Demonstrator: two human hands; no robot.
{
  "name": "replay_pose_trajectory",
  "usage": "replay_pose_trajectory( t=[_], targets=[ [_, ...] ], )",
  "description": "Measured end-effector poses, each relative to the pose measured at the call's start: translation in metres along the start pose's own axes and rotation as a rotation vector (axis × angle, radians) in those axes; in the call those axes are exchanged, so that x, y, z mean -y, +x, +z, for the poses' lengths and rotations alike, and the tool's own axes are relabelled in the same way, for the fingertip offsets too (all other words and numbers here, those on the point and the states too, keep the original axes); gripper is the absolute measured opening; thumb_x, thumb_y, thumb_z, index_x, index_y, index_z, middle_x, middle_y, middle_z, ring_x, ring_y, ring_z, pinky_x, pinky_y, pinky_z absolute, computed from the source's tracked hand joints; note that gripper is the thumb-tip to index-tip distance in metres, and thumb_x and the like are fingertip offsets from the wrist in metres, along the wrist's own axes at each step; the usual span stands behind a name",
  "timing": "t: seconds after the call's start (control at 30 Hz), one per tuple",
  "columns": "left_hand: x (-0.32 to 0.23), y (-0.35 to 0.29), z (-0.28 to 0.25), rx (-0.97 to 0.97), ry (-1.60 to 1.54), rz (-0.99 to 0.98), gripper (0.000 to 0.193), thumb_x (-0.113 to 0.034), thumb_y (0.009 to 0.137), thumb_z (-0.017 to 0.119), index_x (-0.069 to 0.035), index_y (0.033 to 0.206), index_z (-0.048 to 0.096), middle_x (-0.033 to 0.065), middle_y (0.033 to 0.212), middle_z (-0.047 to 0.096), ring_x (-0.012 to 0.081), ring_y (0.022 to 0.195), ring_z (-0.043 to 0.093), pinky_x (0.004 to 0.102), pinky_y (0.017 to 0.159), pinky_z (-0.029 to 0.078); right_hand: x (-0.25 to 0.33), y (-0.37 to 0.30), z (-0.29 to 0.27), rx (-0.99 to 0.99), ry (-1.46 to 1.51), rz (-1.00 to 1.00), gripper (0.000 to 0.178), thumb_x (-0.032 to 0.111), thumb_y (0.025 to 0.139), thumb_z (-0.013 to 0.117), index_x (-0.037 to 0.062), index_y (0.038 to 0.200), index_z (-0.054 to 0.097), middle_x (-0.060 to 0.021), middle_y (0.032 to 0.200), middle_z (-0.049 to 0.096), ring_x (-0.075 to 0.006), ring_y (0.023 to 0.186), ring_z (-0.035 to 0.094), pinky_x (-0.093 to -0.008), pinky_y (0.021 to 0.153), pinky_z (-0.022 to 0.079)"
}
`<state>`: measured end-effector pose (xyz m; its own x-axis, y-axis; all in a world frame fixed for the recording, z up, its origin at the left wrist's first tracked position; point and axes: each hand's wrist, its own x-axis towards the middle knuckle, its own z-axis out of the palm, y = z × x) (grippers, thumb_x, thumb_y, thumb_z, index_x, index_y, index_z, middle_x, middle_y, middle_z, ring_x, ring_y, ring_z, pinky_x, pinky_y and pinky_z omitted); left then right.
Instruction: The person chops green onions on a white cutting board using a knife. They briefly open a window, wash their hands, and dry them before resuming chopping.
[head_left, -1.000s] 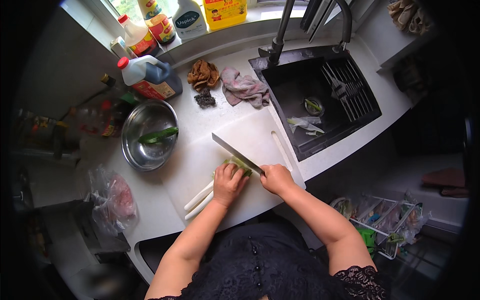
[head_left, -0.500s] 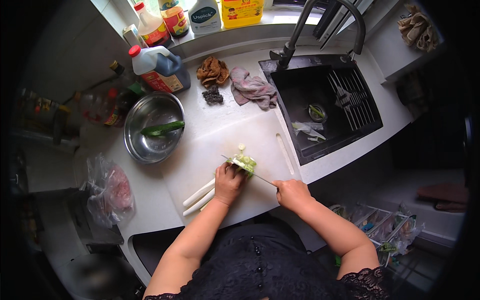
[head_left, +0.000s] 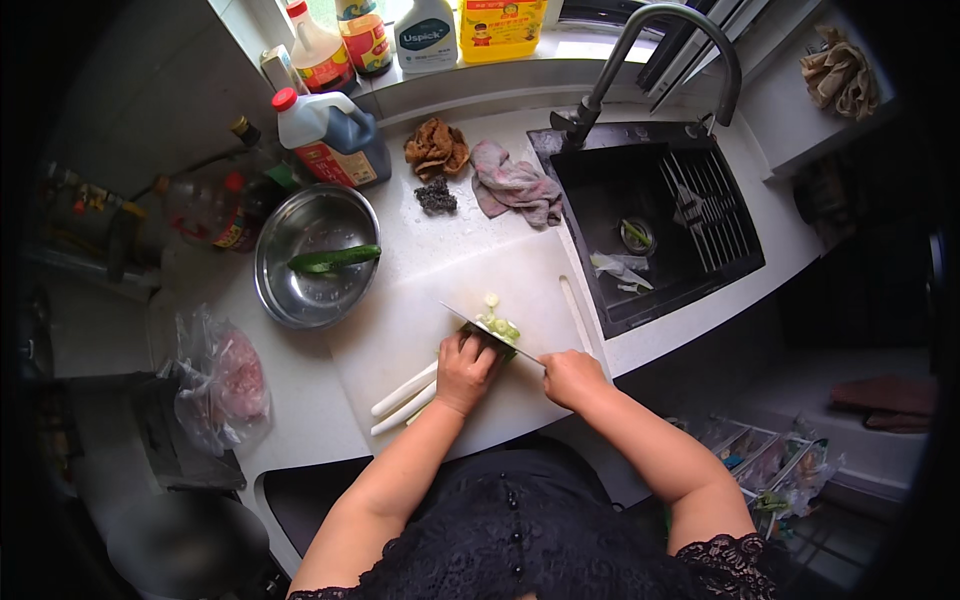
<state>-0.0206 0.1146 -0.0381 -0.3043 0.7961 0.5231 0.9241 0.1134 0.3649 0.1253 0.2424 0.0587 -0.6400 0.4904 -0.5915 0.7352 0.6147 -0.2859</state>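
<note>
My right hand (head_left: pixel 573 380) is closed round the handle of a kitchen knife (head_left: pixel 462 318), whose blade slants up and left across the white cutting board (head_left: pixel 410 312). Just on the near side of the blade, my left hand (head_left: pixel 468 374) grips white scallion stalks (head_left: pixel 404 391), fingers bent and pressed on them. The stalks' long white ends stick out toward the lower left. Beyond the blade lies a small heap of chopped scallion (head_left: pixel 499 325), with one loose round slice farther off. My left fingers hide where stalks and blade meet.
A steel bowl (head_left: pixel 270 275) with a cucumber (head_left: pixel 334 259) stands left of the board. A bag of pink meat (head_left: pixel 235 375) lies nearer. Behind are soaked brown fungus (head_left: pixel 436 148), a scourer (head_left: pixel 436 197), a rag (head_left: pixel 513 187) and bottles. A black sink (head_left: pixel 625 320) is at right.
The whole view has shifted slightly, so the counter appears farther right. The knife blade has lifted a little and its tip moved slightly away over the board. Both hands keep their grips.
</note>
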Motion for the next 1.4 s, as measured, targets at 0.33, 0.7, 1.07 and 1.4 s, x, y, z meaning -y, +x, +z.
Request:
replay_pose_trajectory(
  t=[0.33,0.7,1.07,1.4],
  targets=[
    [-0.005,0.0,-0.006,0.051,-0.008,-0.035,0.025,-0.022,0.074,0.075,-0.013,0.096,0.067,0.0087,0.108,0.06,0.0333,0.103,0.055,0.0445,0.086,0.047,0.02,0.029,0.026,-0.171,0.026,-0.05,0.032,0.014,0.079,0.055,0.0151,0.106,0.073,-0.0193,0.083,0.069,-0.0387,0.077,0.067,-0.0491,0.074,0.055],
    [-0.005,-0.006,-0.027,0.211,-0.121,-0.076,0.042,-0.022,0.068,0.074,-0.011,0.106,0.062,0.0136,0.116,0.053,0.037,0.112,0.046,0.0493,0.092,0.039,0.007,-0.013,-0.002,-0.281,0.089,-0.17,0.027,0.014,0.081,0.056,0.0149,0.103,0.072,-0.018,0.079,0.069,-0.0378,0.075,0.067,-0.0482,0.071,0.054],
    [0.0,-0.011,-0.013,0.146,-0.04,-0.034,0.042,-0.021,0.065,0.075,-0.016,0.106,0.065,0.0088,0.117,0.056,0.0337,0.111,0.048,0.0471,0.087,0.041,0.003,-0.025,0.003,-0.14,-0.043,-0.092,0.025,0.012,0.081,0.055,0.013,0.102,0.069,-0.0189,0.079,0.069,-0.039,0.074,0.068,-0.0491,0.068,0.054],
    [0.003,-0.011,-0.012,0.174,-0.044,-0.062,0.045,-0.022,0.064,0.077,-0.016,0.108,0.066,0.0096,0.12,0.056,0.0361,0.112,0.049,0.0477,0.09,0.042,0.019,0.013,0.009,-0.066,-0.056,-0.071,0.022,0.011,0.081,0.055,0.0093,0.098,0.068,-0.021,0.086,0.069,-0.0403,0.081,0.068,-0.0492,0.073,0.054]
  ],
)
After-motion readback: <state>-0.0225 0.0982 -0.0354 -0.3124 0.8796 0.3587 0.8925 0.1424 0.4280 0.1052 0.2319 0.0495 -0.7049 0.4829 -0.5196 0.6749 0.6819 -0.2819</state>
